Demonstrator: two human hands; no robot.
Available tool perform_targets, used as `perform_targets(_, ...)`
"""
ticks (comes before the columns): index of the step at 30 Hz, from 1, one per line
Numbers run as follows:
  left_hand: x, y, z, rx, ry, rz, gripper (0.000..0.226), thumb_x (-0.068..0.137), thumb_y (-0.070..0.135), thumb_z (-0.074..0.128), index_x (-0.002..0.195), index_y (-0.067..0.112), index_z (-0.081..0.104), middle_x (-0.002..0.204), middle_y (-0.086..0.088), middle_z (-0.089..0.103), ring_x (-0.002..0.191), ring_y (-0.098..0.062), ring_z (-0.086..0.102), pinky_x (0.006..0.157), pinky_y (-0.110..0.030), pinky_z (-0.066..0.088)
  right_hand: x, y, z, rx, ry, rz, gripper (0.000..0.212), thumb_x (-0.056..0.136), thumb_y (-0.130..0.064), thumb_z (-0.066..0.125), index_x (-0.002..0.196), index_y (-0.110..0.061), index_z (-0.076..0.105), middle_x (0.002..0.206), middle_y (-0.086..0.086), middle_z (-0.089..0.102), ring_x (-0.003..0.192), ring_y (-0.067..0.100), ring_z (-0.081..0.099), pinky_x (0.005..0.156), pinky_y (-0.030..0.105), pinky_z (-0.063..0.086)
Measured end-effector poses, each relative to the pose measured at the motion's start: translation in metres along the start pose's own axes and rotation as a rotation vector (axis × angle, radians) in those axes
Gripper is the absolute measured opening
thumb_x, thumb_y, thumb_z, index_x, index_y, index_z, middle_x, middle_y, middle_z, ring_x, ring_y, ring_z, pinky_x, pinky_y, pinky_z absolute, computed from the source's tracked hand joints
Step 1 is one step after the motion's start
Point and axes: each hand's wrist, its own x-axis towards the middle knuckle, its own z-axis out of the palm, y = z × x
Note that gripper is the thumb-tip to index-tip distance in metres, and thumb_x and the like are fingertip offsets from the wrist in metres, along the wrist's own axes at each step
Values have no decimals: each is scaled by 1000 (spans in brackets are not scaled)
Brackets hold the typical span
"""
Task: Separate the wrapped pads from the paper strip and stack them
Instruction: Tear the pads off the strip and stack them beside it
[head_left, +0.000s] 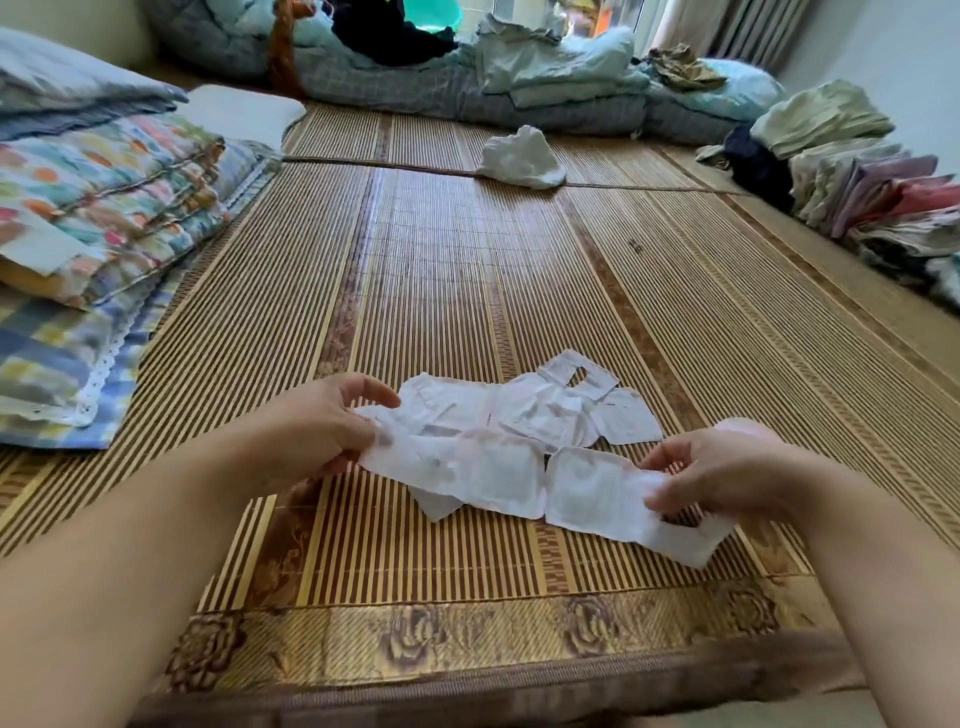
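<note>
A paper strip (467, 467) of white wrapped pads (592, 493) is held just above a striped bamboo mat (467, 270), stretched sideways between the two hands. The left hand (322, 431) pinches the strip's left end between thumb and curled fingers. The right hand (711, 478) pinches the right end the same way, with a bit of paper hanging below it. Just behind the held strip, more white pads and paper pieces (550, 410) lie loosely overlapping on the mat, one of them with a hole cut in it. Farther back sits a crumpled white bundle (522, 158). Folded patterned quilts (104, 208) lie along the left edge, and stacks of folded clothes (857, 171) along the right.
</note>
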Motion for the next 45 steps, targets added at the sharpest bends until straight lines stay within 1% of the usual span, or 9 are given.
perform_targets(3,-8,-1,-4,10,-89,-50,44,79,-10,51,88,24,76,114,-16,57,60,-18,55,46,-24,45,-3,9,-8,-59,15,41,24,62,-23,87,82,-17,75,77,7,76,65,23,65,61,34,48)
perform_targets(7,-18,0,-8,56,-221,-113,49,79,-12,45,91,23,77,127,-7,47,65,-18,55,47,-21,45,-2,16,-13,42,88,49,16,66,-17,84,72,-7,75,72,13,73,56,19,59,48,30,41)
perform_targets(20,-36,6,-2,-41,-503,-64,66,64,-12,52,116,26,66,110,-17,61,64,-18,50,48,-23,43,-7,20,-8,213,222,-9,15,80,-17,74,85,-3,69,76,14,75,55,19,65,43,26,44)
perform_targets(25,-40,5,12,139,-194,23,16,83,14,63,86,20,78,87,-2,74,62,-9,60,53,-23,43,-7,24,-6,212,265,-39,15,78,-20,76,78,-6,71,67,10,74,49,15,62,42,26,44)
perform_targets(29,-43,2,21,187,74,82,13,83,10,67,84,20,75,92,-9,71,64,-14,67,57,-22,52,-9,29,-5,203,287,-72,14,77,-21,77,75,-8,71,69,11,74,53,20,63,44,29,46)
perform_targets(34,-55,6,22,104,-112,-102,42,77,-10,59,94,25,75,111,-15,63,71,-27,60,55,-28,48,-12,38,-9,249,282,-98,13,81,-12,73,78,-3,63,74,17,71,57,24,69,44,29,48)
perform_targets(38,-65,7,27,175,-234,-145,48,78,-10,57,96,31,75,103,-13,61,51,-13,52,42,-22,41,-13,44,-9,285,298,-57,11,82,-14,71,83,-4,68,74,17,74,55,22,68,48,31,51)
perform_targets(43,-66,7,36,262,-114,-55,44,77,-12,57,96,24,73,110,-5,63,80,-16,68,72,-29,56,-16,41,-4,301,324,-52,12,82,-19,72,82,-7,69,67,11,74,58,25,66,51,34,50)
perform_targets(45,-68,10,37,226,-32,-10,37,78,-10,60,93,22,72,101,-5,67,82,-16,69,68,-27,57,-19,35,-2,305,339,-75,15,80,-23,73,76,-10,68,63,11,72,53,26,60,48,35,48)
